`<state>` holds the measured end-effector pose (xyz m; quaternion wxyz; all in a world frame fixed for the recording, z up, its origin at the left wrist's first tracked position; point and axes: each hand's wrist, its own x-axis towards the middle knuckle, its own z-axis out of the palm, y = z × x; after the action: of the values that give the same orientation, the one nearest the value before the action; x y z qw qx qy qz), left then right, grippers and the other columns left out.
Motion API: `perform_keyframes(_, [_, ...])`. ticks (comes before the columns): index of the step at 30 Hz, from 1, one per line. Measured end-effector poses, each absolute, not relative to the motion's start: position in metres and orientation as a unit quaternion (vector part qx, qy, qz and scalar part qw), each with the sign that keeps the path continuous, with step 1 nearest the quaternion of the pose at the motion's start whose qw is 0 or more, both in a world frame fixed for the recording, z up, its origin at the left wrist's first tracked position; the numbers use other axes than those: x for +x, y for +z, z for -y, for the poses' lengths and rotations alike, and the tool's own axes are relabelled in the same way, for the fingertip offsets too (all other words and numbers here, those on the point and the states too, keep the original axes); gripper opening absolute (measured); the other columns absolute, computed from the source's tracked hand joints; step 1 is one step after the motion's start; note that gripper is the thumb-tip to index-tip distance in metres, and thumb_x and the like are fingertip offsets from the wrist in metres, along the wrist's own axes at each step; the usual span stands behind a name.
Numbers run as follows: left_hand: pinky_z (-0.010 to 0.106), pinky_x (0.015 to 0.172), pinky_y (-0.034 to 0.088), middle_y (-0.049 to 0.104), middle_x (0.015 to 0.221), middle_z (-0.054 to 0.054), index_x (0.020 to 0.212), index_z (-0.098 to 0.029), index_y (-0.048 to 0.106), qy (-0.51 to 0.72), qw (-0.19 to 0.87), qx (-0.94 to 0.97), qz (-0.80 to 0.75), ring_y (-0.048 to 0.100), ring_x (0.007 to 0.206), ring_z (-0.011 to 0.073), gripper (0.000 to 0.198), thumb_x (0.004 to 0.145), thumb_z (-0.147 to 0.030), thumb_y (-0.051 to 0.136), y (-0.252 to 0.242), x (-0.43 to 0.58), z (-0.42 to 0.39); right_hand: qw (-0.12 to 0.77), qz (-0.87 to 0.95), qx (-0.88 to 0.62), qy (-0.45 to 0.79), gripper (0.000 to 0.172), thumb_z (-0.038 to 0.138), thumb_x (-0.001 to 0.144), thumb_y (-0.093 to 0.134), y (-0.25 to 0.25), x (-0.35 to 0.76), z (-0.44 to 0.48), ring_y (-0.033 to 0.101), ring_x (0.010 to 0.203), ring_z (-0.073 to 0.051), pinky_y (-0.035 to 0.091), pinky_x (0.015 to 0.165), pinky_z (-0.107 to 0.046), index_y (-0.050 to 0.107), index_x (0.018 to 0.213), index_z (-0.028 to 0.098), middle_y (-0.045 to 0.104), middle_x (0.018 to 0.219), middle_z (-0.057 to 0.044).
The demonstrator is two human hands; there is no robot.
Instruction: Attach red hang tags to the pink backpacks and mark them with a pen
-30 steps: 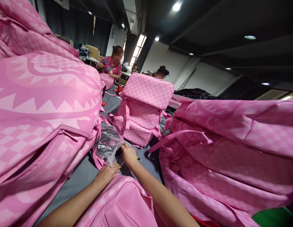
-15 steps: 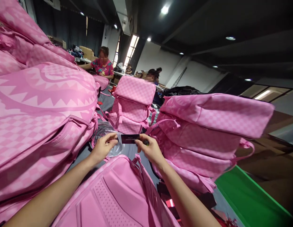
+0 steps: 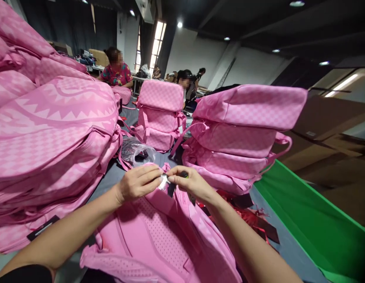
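My left hand (image 3: 141, 181) is closed, its fingertips pinching at a small shiny, silvery piece (image 3: 164, 181) above the top of a pink backpack (image 3: 167, 232). Against the same spot, my right hand (image 3: 191, 184) is closed too, thumb and forefinger pressed together. Tucked in its grip is a small dark tool with a yellow-green part (image 3: 184, 174), its kind mostly hidden. Just under the fingers hangs a black tag (image 3: 171, 189), partly covered. The backpack stands with its padded, perforated back panel toward me and a strap spread at the lower left.
Stacked pink backpacks (image 3: 52, 129) rise at the left; more pink checkered bags stand at centre (image 3: 161, 96) and right (image 3: 247, 137). A clear plastic bag (image 3: 141, 153) lies behind my hands. Red-and-black tags (image 3: 253, 216), a green panel (image 3: 303, 220) and cardboard boxes lie rightward. Co-workers (image 3: 116, 72) sit beyond.
The black card held level between both hands is now lower, mostly covered by the fingers at the backpack's top. My hands have come together, and a silvery piece shows between them.
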<state>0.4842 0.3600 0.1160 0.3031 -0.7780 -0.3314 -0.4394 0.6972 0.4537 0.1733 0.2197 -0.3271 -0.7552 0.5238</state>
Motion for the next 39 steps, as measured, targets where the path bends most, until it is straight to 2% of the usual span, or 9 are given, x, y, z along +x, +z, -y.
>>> perform_keyframes(6, [0.054,0.109,0.042,0.037,0.151,0.018,0.135,-0.021,0.052,-0.344,0.065,-0.680,0.644,0.036,0.140,0.0330,0.054,0.085,-0.035,0.067,0.061,0.476,-0.339,0.336,0.792,-0.379,0.341,0.024,0.040,0.070,0.062,0.137,0.702,-0.461,0.057,0.067,-0.017,0.042,0.065,-0.028,0.064,0.074,0.017,0.065,0.070,-0.003])
perform_keyframes(12, [0.055,0.114,0.030,0.015,0.159,0.021,0.145,-0.023,0.039,-0.259,0.006,-0.702,0.663,0.020,0.146,0.0352,0.069,0.084,-0.030,0.068,0.056,0.486,-0.339,0.346,0.822,-0.388,0.232,0.019,0.032,0.080,0.054,0.111,0.700,-0.453,0.063,0.072,-0.020,0.043,0.067,-0.029,0.066,0.084,0.018,0.071,0.082,-0.006])
perform_keyframes(19, [0.056,0.106,0.038,0.037,0.149,0.017,0.091,-0.017,0.067,-0.287,-0.009,-0.720,0.631,0.038,0.136,0.0344,0.014,0.081,-0.026,0.070,0.068,0.501,-0.352,0.180,0.847,-0.385,0.320,0.006,0.017,0.073,0.060,0.096,0.696,-0.477,0.061,0.067,-0.016,0.041,0.064,-0.024,0.066,0.071,0.017,0.066,0.067,0.000])
perform_keyframes(22, [0.051,0.107,0.038,0.030,0.152,0.015,0.102,-0.019,0.064,-0.359,0.028,-0.727,0.584,0.039,0.136,0.0303,0.018,0.086,-0.026,0.063,0.055,0.496,-0.338,0.098,0.893,-0.348,0.269,0.016,0.009,0.074,0.060,0.099,0.687,-0.462,0.063,0.068,-0.018,0.039,0.063,-0.024,0.071,0.076,0.019,0.070,0.071,-0.001])
perform_keyframes(25, [0.052,0.111,0.035,0.013,0.158,0.020,0.130,-0.017,0.048,-0.379,0.026,-0.685,0.622,0.025,0.144,0.0343,0.050,0.086,-0.033,0.064,0.051,0.489,-0.330,0.029,0.925,-0.339,0.167,0.025,0.005,0.078,0.057,0.102,0.676,-0.450,0.066,0.080,-0.023,0.040,0.067,-0.027,0.075,0.086,0.020,0.074,0.086,-0.008])
perform_keyframes(28, [0.054,0.104,0.041,0.035,0.149,0.026,0.143,-0.012,0.033,-0.313,-0.035,-0.602,0.734,0.037,0.137,0.0392,0.074,0.083,-0.040,0.067,0.057,0.487,-0.332,-0.003,0.923,-0.346,0.167,0.026,0.006,0.078,0.058,0.097,0.669,-0.453,0.066,0.082,-0.024,0.039,0.067,-0.027,0.076,0.090,0.019,0.074,0.090,-0.009])
perform_keyframes(31, [0.047,0.092,0.049,0.060,0.128,0.018,0.138,-0.015,0.042,-0.254,-0.094,-0.578,0.770,0.059,0.116,0.0352,0.064,0.084,-0.038,0.065,0.061,0.488,-0.336,-0.018,0.927,-0.331,0.177,0.026,0.004,0.077,0.057,0.089,0.665,-0.460,0.065,0.076,-0.021,0.036,0.062,-0.027,0.076,0.087,0.019,0.074,0.083,-0.007])
perform_keyframes(35, [0.043,0.094,0.048,0.059,0.132,0.014,0.137,-0.016,0.044,-0.277,-0.098,-0.572,0.766,0.059,0.117,0.0322,0.060,0.085,-0.037,0.064,0.057,0.489,-0.335,-0.019,0.938,-0.301,0.171,0.023,0.001,0.072,0.059,0.089,0.663,-0.465,0.062,0.069,-0.020,0.033,0.059,-0.027,0.075,0.074,0.018,0.070,0.069,-0.006])
perform_keyframes(39, [0.043,0.096,0.048,0.059,0.133,0.012,0.138,-0.017,0.046,-0.313,-0.102,-0.576,0.748,0.059,0.119,0.0290,0.050,0.093,-0.038,0.050,0.046,0.485,-0.333,0.059,0.928,-0.297,0.215,0.017,0.012,0.079,0.062,0.095,0.647,-0.466,0.062,0.073,-0.016,0.037,0.064,-0.024,0.074,0.088,0.019,0.071,0.080,-0.004])
